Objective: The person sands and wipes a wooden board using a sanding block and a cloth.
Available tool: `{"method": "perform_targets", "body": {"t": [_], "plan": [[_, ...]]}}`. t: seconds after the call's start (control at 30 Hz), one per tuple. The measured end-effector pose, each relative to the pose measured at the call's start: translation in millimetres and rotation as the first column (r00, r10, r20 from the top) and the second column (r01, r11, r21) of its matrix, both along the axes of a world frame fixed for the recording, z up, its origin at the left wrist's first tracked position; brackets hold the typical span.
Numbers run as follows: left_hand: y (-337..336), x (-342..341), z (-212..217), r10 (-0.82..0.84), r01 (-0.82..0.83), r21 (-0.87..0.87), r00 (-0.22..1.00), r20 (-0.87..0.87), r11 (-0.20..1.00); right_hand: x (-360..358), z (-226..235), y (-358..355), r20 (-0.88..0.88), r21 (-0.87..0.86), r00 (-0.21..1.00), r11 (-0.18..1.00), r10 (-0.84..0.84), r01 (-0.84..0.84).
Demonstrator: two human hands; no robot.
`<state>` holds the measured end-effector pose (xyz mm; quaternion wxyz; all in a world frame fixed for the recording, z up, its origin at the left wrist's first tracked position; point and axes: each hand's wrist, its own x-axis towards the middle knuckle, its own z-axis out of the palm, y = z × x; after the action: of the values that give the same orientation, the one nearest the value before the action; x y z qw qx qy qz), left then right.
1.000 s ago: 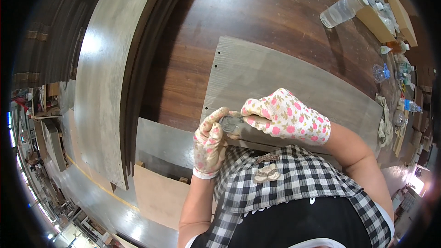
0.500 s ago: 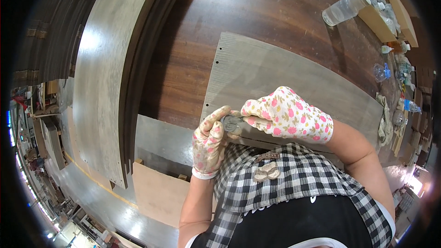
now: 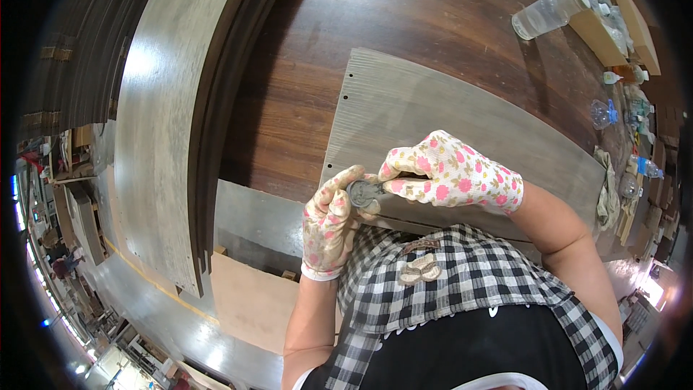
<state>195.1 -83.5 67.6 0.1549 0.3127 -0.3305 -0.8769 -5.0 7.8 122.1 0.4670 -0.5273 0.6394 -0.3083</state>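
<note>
My left hand [image 3: 327, 232], in a flowered glove, is closed around a small round cup [image 3: 359, 193] with grey paste inside. Reaching in from the right, my right hand [image 3: 455, 172] wears the same kind of glove. Its thumb and fingers pinch something small and dark at the cup's rim, largely hidden by the fingers. Both hands are over the near left edge of a grey wood-grain board [image 3: 433, 105], which lies flat with a few dark holes along its left end.
Under the board is a dark brown wooden tabletop [image 3: 404, 7]. More grey panels [image 3: 162, 101] are stacked to the left. At the right stand a clear bottle [image 3: 545, 16], an open cardboard box [image 3: 603, 36] of bottles, small bottles and a crumpled cloth [image 3: 608, 191].
The right hand has shifted slightly and its fingers have opened a little around the pinched thing. The cup now shows more of its grey inside. My left hand stays nearly still.
</note>
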Motion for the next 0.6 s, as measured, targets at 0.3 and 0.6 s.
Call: {"method": "perform_targets", "body": {"t": [0.3, 0.6], "plan": [[-3.0, -4.9, 1.7, -0.014, 0.014, 0.005, 1.000, 0.017, 1.000, -2.2, -2.6, -1.2, 0.008, -0.070, 1.000, 0.998, -0.003, 0.003], [0.4, -6.5, 4.1, -0.017, 0.017, 0.022, 1.000, -0.022, 1.000, -2.6, -9.4, 6.4, 0.110, -0.022, 0.993, 0.999, -0.044, 0.046]]}}
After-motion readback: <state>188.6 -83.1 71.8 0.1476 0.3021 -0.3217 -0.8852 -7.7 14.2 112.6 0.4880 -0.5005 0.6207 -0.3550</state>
